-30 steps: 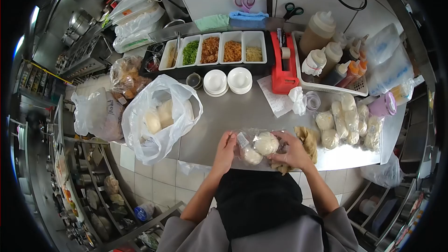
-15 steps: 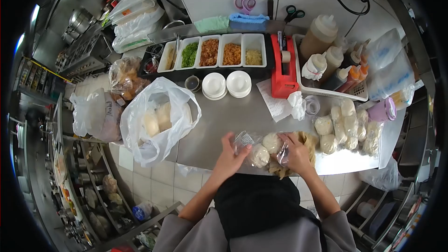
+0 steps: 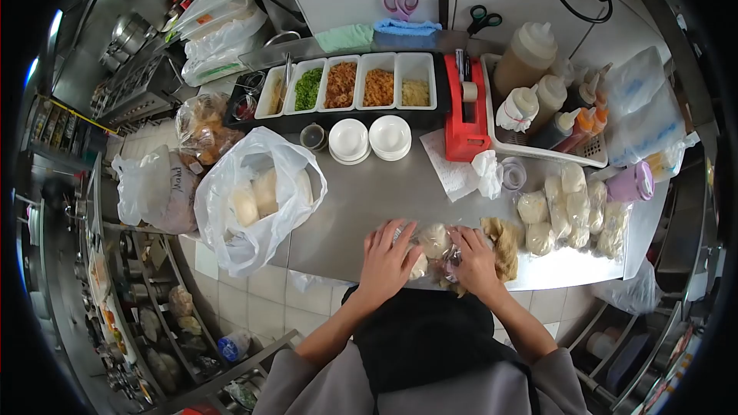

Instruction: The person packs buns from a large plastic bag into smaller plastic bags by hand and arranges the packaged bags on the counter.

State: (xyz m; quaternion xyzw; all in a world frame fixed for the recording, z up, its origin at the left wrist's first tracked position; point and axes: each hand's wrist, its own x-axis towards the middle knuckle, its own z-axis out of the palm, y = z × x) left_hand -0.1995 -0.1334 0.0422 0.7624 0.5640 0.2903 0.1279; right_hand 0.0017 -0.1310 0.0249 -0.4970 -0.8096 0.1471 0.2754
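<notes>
A clear plastic bag with round white dough balls (image 3: pixel 434 240) lies at the counter's front edge between my hands. My left hand (image 3: pixel 390 260) rests over the bag's left side, fingers spread and bent. On the other side my right hand (image 3: pixel 473 259) has its fingers curled on the plastic, pinching the bag. A crumpled brown cloth (image 3: pixel 501 247) sits right beside and partly under my right hand. Several more clear bags of dough pieces (image 3: pixel 561 211) lie farther right.
An open white plastic bag (image 3: pixel 257 200) with pale dough stands at left. Behind are stacked white dishes (image 3: pixel 349 141), a topping tray (image 3: pixel 338 84), a red tape dispenser (image 3: pixel 467 111), paper (image 3: pixel 448 165) and a basket of bottles (image 3: pixel 550 100). A purple cup (image 3: pixel 632 182) is at right.
My left hand has moved from the bag's left end up over its side, palm down. My right hand has shifted slightly left. The dough bag is now more covered by both hands.
</notes>
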